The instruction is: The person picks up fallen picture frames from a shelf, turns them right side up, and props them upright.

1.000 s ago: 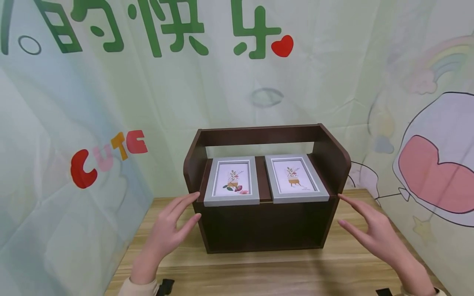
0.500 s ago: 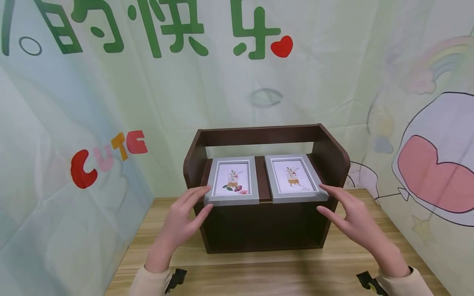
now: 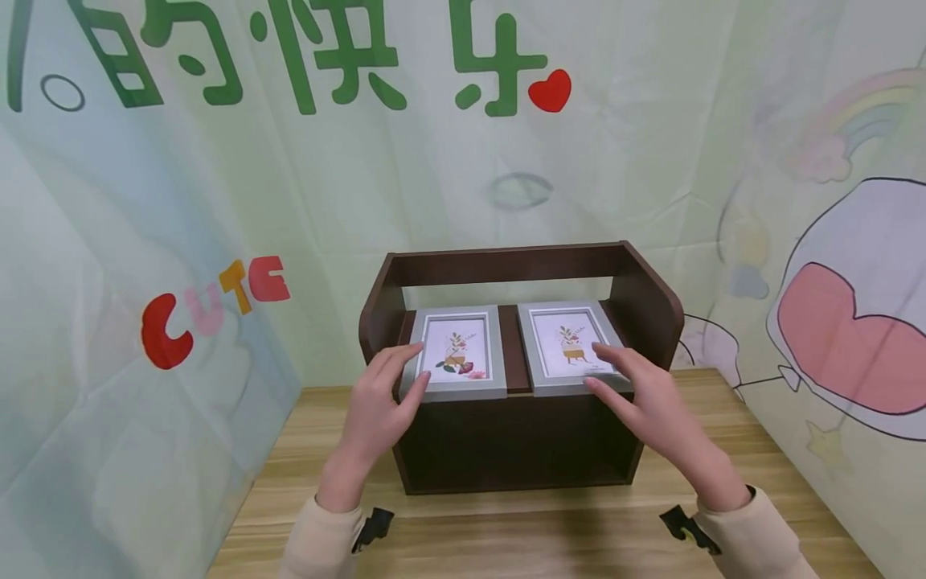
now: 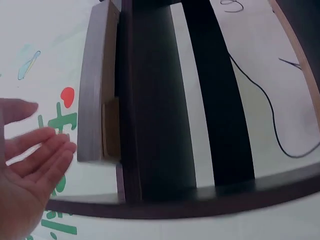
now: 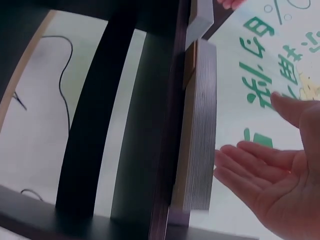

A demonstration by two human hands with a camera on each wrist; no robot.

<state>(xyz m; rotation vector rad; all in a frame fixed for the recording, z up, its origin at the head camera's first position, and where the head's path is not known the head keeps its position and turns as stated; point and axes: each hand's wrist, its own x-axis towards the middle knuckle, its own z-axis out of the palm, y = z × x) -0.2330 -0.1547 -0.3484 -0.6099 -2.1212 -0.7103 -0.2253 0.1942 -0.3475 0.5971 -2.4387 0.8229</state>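
Left hand (image 3: 378, 406) and right hand (image 3: 651, 394) reach forward from beige sleeves (image 3: 321, 543), each spread wide, with the thumb well apart from the fingers. A black strap (image 3: 374, 528) shows at the inner side of each wrist. Below them is a table (image 3: 550, 531) with a striped wood grain. On it stands a dark brown shelf (image 3: 517, 446) with a plain front panel and two raised side boards.

On top of the shelf, two grey picture frames lie side by side, face up, a brown strip of board between them. In the head view the left hand's fingertips are over the outer border of the left frame (image 3: 456, 346), which shows a plant in a yellow pot with pink flowers at its foot. The right hand's fingertips are over the near outer part of the right frame (image 3: 571, 342), which shows a similar plant on thin legs. Both wrist views put the fingertips just beside the frames; whether they touch I cannot tell.

Farther back, a rail (image 3: 506, 265) joins the side boards. Behind everything hangs a pale green cloth (image 3: 608, 177) printed with green characters (image 3: 354, 56), a red heart (image 3: 550, 90), coloured letters (image 3: 233, 287) reading CUTE and, on the right, a balloon (image 3: 890, 241)
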